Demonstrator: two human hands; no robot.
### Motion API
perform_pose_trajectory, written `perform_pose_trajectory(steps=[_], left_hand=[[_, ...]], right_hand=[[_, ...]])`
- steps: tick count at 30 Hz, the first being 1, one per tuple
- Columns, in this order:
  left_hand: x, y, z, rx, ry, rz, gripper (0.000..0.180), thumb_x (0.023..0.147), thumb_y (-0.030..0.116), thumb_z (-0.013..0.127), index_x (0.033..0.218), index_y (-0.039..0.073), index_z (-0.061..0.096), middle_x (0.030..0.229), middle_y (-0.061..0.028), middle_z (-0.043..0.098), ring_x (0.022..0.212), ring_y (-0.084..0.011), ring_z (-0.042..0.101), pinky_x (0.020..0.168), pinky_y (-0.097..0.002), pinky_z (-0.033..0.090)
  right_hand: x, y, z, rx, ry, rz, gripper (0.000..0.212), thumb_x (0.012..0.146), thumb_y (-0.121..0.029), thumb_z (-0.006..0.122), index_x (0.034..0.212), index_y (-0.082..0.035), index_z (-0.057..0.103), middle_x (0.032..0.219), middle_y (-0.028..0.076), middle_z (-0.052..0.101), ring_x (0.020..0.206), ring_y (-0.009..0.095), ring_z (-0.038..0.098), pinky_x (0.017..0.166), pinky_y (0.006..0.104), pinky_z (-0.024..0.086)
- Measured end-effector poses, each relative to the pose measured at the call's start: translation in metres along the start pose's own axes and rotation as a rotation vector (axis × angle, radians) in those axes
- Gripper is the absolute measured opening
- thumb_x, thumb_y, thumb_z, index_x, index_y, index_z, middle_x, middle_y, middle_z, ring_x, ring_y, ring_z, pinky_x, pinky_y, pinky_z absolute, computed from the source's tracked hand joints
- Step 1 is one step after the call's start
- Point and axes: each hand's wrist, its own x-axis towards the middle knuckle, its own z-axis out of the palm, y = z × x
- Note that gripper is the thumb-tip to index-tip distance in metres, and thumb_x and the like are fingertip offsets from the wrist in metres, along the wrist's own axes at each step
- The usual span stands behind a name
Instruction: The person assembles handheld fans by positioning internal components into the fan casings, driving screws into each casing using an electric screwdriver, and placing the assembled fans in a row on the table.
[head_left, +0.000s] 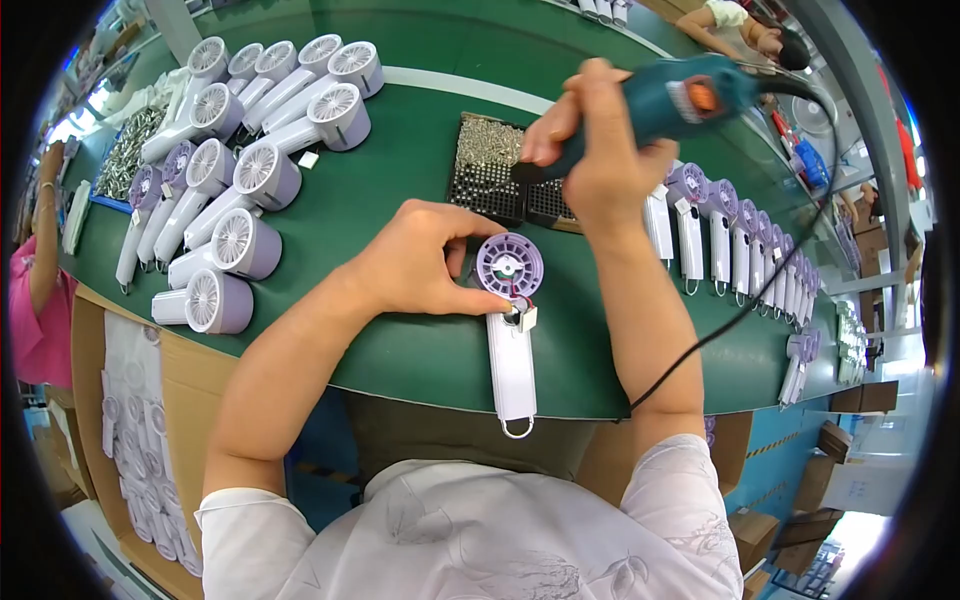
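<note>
My left hand [415, 260] is closed around the round head of a partly assembled handheld fan [513, 365], thumb and fingers on its rim. The fan lies on the green table with its white handle toward me; its lilac head is uncovered, showing a hub, wires and a small white tab. In my right hand [608, 160] is a dark green electric screwdriver [665, 105], held tilted above the table. Its dark tip end is over a black screw tray [485, 203] with many small screws in its holes and heaped at the back.
At the left stand and lie several white fans with grilled heads [240, 243], near a blue bin of metal parts [128, 150]. A row of open lilac-headed fans [720, 235] lines the right. The screwdriver's black cable [740, 325] crosses my right forearm. A cardboard box [190, 400] stands lower left.
</note>
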Motion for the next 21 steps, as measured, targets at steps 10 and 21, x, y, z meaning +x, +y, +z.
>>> perform_pose_trajectory(steps=[10,21], left_hand=[[0.001,-0.002,-0.005,0.037,-0.019,-0.048,0.054,0.056,0.032,0.095,0.094,0.002,0.072,0.062,-0.0017,0.054,0.056,-0.0107,0.052,0.052,-0.0267,0.042],[0.001,-0.001,-0.005,0.03,-0.017,-0.065,0.054,0.056,0.032,0.095,0.093,0.001,0.071,0.061,-0.0015,0.053,0.055,-0.0105,0.052,0.051,-0.0267,0.041]], right_hand=[[0.003,-0.06,-0.037,0.284,-0.514,0.084,0.035,0.107,-0.028,0.032,0.105,-0.004,0.057,0.067,0.004,0.05,0.042,0.013,0.042,0.042,0.0314,0.044],[-0.014,-0.058,-0.018,0.222,-0.415,0.19,0.018,0.099,-0.013,0.052,0.094,0.003,0.058,0.058,0.008,0.054,0.039,0.016,0.049,0.038,0.0315,0.044]])
